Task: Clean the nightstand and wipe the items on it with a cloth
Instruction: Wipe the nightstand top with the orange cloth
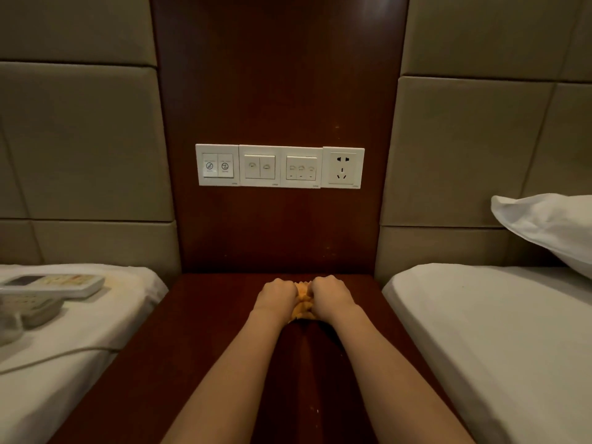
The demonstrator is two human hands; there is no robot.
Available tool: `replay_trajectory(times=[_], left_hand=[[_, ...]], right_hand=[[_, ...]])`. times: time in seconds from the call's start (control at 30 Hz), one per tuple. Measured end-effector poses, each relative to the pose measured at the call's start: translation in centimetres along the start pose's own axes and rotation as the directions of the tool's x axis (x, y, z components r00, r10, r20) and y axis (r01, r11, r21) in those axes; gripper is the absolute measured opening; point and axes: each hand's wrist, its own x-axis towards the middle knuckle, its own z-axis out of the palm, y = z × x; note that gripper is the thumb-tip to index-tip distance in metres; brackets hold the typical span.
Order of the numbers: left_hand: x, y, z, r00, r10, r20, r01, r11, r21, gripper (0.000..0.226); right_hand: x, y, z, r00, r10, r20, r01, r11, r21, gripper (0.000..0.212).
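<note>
A dark red-brown wooden nightstand (205, 331) runs between two beds. Near its back edge, a bunched yellow-orange cloth (301, 302) lies on the top. My left hand (276, 296) grips the cloth's left side with curled fingers. My right hand (330, 296) grips its right side the same way. Both fists sit side by side, and most of the cloth is hidden between and under them. No other items stand on the visible nightstand top.
A white remote control (54, 285) rests on a beige telephone (30, 310) on the left bed, with a cord (57, 355) trailing over the sheet. The right bed (499, 341) carries a white pillow (551, 225). A switch and socket panel (279, 166) sits on the wooden wall panel behind.
</note>
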Motion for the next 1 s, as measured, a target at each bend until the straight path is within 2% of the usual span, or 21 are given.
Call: replay_trajectory(times=[0.1, 0.2, 0.27, 0.4, 0.53, 0.73, 0.87, 1.0], left_hand=[[-2.1, 0.3, -0.6, 1.0, -0.013, 0.016, 0.013, 1.0, -0.015, 0.026], [-4.3, 0.6, -1.0, 0.999, -0.022, 0.032, 0.023, 1.0, -0.019, 0.026], [-5.7, 0.8, -1.2, 0.999, -0.026, 0.037, 0.027, 0.999, -0.021, 0.025], [-8.4, 1.4, -1.7, 0.999, -0.026, 0.046, 0.029, 0.999, -0.045, 0.024], [-11.1, 1.8, -2.0, 0.999, -0.02, 0.047, 0.022, 0.999, -0.049, 0.022], [-14.9, 2.3, -2.7, 0.998, -0.017, 0.062, 0.022, 0.996, -0.082, 0.021], [-17.6, 2.7, -3.2, 0.999, -0.007, 0.054, 0.012, 0.995, -0.101, 0.022], [-19.9, 3.1, -3.9, 0.998, 0.009, 0.055, -0.004, 0.996, -0.086, 0.023]], right_hand=[[-2.1, -0.9, -0.2, 1.0, 0.005, 0.01, -0.005, 0.999, -0.034, 0.012], [-4.3, -1.5, -0.4, 1.0, 0.0, 0.017, 0.0, 0.999, -0.033, 0.02], [-5.7, -1.8, -0.5, 0.999, -0.002, 0.032, 0.003, 0.999, -0.047, 0.012], [-8.3, -2.3, -0.5, 0.999, 0.016, 0.042, -0.014, 0.999, -0.052, 0.028], [-11.0, -2.7, -0.8, 0.999, -0.006, 0.053, 0.008, 0.999, -0.043, 0.012], [-15.1, -3.8, -1.0, 0.999, -0.005, 0.052, 0.008, 0.998, -0.058, 0.03], [-17.7, -4.3, -1.3, 0.998, -0.01, 0.059, 0.011, 0.999, -0.03, 0.018], [-20.0, -4.9, -1.4, 0.999, -0.005, 0.055, 0.006, 1.0, -0.03, 0.035]])
